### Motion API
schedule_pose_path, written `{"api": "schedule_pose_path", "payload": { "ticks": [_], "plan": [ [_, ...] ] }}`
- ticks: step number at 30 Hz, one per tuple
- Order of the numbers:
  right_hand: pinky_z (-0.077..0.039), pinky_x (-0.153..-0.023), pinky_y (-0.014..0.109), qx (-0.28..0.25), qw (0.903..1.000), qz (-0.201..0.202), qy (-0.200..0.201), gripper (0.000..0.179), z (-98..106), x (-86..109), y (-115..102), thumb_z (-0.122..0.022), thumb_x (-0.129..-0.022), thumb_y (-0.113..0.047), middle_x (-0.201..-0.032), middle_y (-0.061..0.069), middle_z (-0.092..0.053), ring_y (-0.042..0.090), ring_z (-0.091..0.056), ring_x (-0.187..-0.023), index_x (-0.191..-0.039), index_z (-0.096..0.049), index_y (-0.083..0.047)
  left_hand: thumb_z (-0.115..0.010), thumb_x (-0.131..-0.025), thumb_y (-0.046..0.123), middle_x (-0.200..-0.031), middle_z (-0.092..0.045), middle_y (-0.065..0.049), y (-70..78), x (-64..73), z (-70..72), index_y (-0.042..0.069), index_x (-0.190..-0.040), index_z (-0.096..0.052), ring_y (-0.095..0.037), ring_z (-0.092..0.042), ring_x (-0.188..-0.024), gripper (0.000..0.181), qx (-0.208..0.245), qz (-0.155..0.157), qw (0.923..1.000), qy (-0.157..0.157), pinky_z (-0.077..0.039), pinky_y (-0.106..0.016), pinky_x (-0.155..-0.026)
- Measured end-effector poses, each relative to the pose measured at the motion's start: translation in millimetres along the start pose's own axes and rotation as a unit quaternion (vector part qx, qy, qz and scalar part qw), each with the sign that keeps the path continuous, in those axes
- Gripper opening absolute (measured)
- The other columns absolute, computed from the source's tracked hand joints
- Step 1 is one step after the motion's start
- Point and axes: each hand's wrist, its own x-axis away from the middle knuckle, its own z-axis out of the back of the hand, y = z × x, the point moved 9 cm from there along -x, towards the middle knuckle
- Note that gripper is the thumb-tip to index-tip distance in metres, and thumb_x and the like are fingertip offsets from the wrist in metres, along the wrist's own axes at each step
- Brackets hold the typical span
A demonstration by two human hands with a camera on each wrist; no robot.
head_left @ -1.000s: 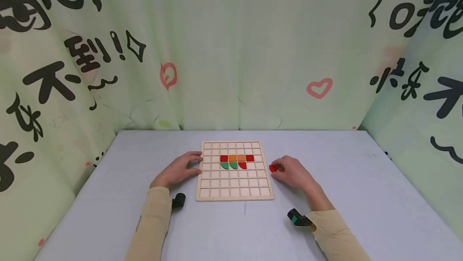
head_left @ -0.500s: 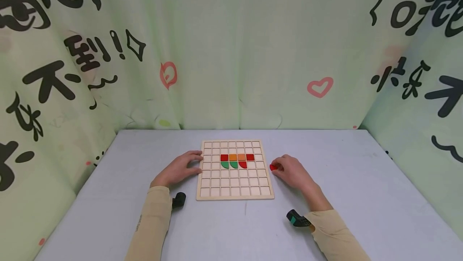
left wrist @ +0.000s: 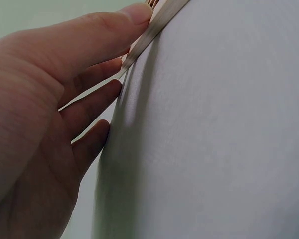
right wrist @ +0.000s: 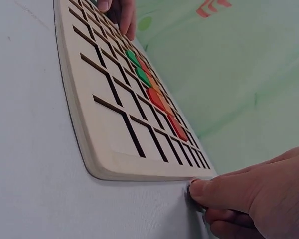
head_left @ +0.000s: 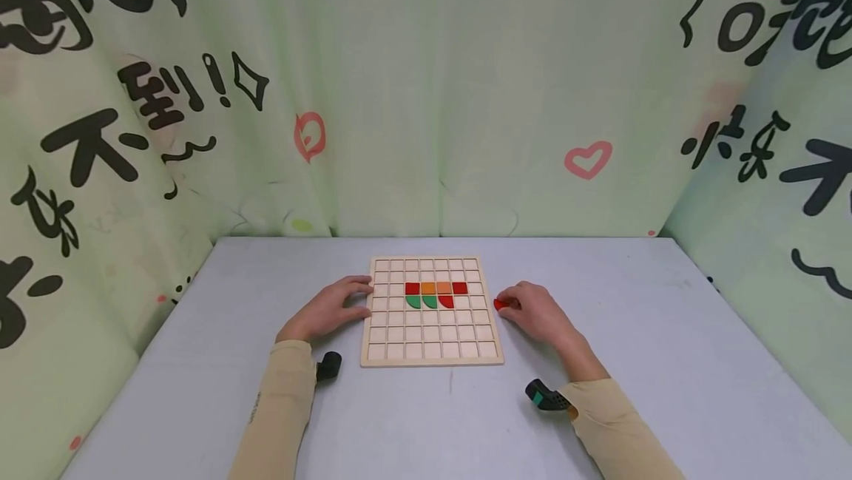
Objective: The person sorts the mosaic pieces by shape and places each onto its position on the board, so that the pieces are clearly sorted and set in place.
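Observation:
A square wooden grid board (head_left: 433,363) lies flat on the table. Set in its cells are a row of red and orange squares (head_left: 435,288) and, just below, two green quarter-round pieces (head_left: 422,302) and a red one (head_left: 446,302). My left hand (head_left: 328,310) rests against the board's left edge, fingers extended; in the left wrist view its thumb (left wrist: 137,14) lies along the rim. To the right of the board, my right hand (head_left: 541,311) pinches a small red piece (head_left: 499,304) between thumb and fingertips. Those fingers hide most of its outline.
The table (head_left: 426,421) is covered in pale cloth. Printed curtains (head_left: 499,95) enclose it at the back and on both sides. Black wrist cameras (head_left: 546,396) stick out inward from the sleeves.
The right hand has shifted slightly towards the board with the red piece, of which less shows now. The left hand and the set pieces stay put.

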Motion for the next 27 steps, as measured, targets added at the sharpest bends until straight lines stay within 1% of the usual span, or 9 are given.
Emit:
{"api": "schedule_pose_path", "payload": {
  "ticks": [3, 10, 12, 18, 20, 23, 27],
  "plan": [
    [-0.053, -0.077, 0.038, 0.001, 0.9999, 0.01, 0.002, 0.022, 2.0, -2.2, -3.9, -0.073, -0.087, -0.008, -0.095, 0.009, -0.066, 0.021, -0.058, -0.084, -0.107, -0.072, 0.003, -0.072, -0.09, 0.024, -0.15, -0.042, -0.008, -0.4, -1.1, -0.6, 0.005, -0.134, -0.059, -0.029, -0.034, -0.141, 0.05, 0.002, 0.006, 1.0, -0.002, -0.032, -0.046, -0.114],
    [-0.051, -0.074, 0.037, 0.002, 0.9999, 0.001, 0.012, 0.023, 8.9, -7.0, -7.3, -0.072, -0.087, -0.007, -0.094, 0.009, -0.066, 0.02, -0.054, -0.082, -0.108, -0.072, 0.002, -0.072, -0.09, 0.023, -0.149, -0.043, -0.011, 1.4, -1.2, 0.0, 0.003, -0.133, -0.059, -0.032, -0.036, -0.14, 0.049, -0.007, -0.009, 0.9999, -0.001, -0.033, -0.048, -0.113],
    [-0.051, -0.074, 0.036, -0.005, 0.9999, 0.003, 0.01, 0.023, 8.9, -9.0, -10.7, -0.073, -0.087, -0.006, -0.094, 0.008, -0.066, 0.02, -0.054, -0.082, -0.109, -0.072, 0.002, -0.072, -0.09, 0.024, -0.15, -0.043, -0.009, 0.1, -1.2, 0.0, 0.004, -0.134, -0.059, -0.031, -0.035, -0.14, 0.05, -0.004, -0.003, 1.0, -0.002, -0.032, -0.047, -0.114],
    [-0.052, -0.074, 0.033, -0.003, 0.9995, 0.027, -0.015, 0.022, 0.1, -16.3, -27.5, -0.072, -0.087, -0.005, -0.096, 0.009, -0.065, 0.02, -0.055, -0.083, -0.108, -0.073, 0.001, -0.073, -0.09, 0.024, -0.151, -0.042, -0.007, -2.7, -1.3, -1.0, 0.005, -0.134, -0.059, -0.028, -0.033, -0.142, 0.05, 0.004, 0.01, 0.9999, -0.004, -0.031, -0.045, -0.115],
    [-0.053, -0.074, 0.033, 0.002, 0.9989, 0.04, -0.024, 0.022, -3.6, -18.4, -34.4, -0.072, -0.087, -0.004, -0.098, 0.011, -0.065, 0.021, -0.056, -0.084, -0.108, -0.073, 0.002, -0.073, -0.09, 0.024, -0.151, -0.042, -0.008, -2.3, -1.0, -0.8, 0.005, -0.134, -0.059, -0.029, -0.033, -0.142, 0.05, 0.0, 0.009, 1.0, -0.003, -0.031, -0.045, -0.115],
    [-0.052, -0.073, 0.031, 0.0, 0.9983, 0.049, -0.031, 0.022, -7.7, -21.4, -42.5, -0.072, -0.086, -0.003, -0.099, 0.011, -0.065, 0.021, -0.055, -0.085, -0.108, -0.073, 0.002, -0.073, -0.09, 0.023, -0.151, -0.042, -0.008, -1.8, -0.5, -0.5, 0.005, -0.134, -0.059, -0.029, -0.033, -0.142, 0.05, 0.0, 0.009, 1.0, -0.003, -0.031, -0.046, -0.115],
    [-0.048, -0.069, 0.028, -0.001, 0.9979, 0.055, -0.034, 0.021, -11.9, -24.8, -49.1, -0.072, -0.086, -0.003, -0.095, 0.01, -0.065, 0.02, -0.053, -0.081, -0.106, -0.074, 0.002, -0.073, -0.09, 0.023, -0.151, -0.042, -0.008, -1.7, -1.0, -1.3, 0.005, -0.134, -0.059, -0.029, -0.034, -0.141, 0.05, 0.002, 0.006, 1.0, -0.002, -0.031, -0.046, -0.115]
  ]
}}
